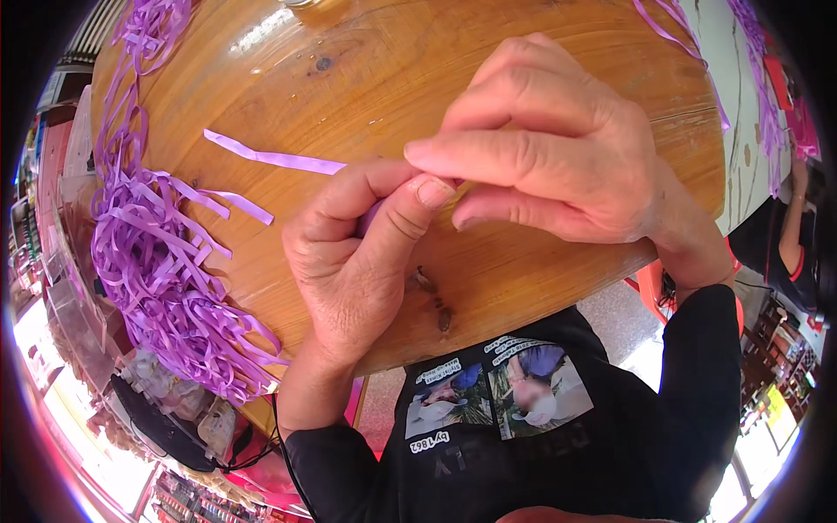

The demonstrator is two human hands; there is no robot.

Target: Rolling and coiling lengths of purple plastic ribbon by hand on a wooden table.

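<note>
A purple ribbon (296, 162) stretches out over the wooden table from my left hand (349, 248). My left thumb and curled fingers are closed on it, and a bit of purple shows in the gap behind the thumb. Over the left fingertips comes my right hand (558, 148), its forefinger touching them. Its thumb stands apart from the forefinger, and I see nothing between the two. The remaining right fingers are bent. Whatever lies right at the meeting fingertips is hidden. To the left, a large tangled heap of purple ribbons (166, 270) lies along the table's edge.
The round wooden table (488, 301) curves in front of me. At right, more purple ribbons (769, 131) hang over a white marbled surface (711, 35). Beyond are a person's arm (792, 227) and an orange-red stool (649, 283). A dark pouch (161, 427) sits lower left.
</note>
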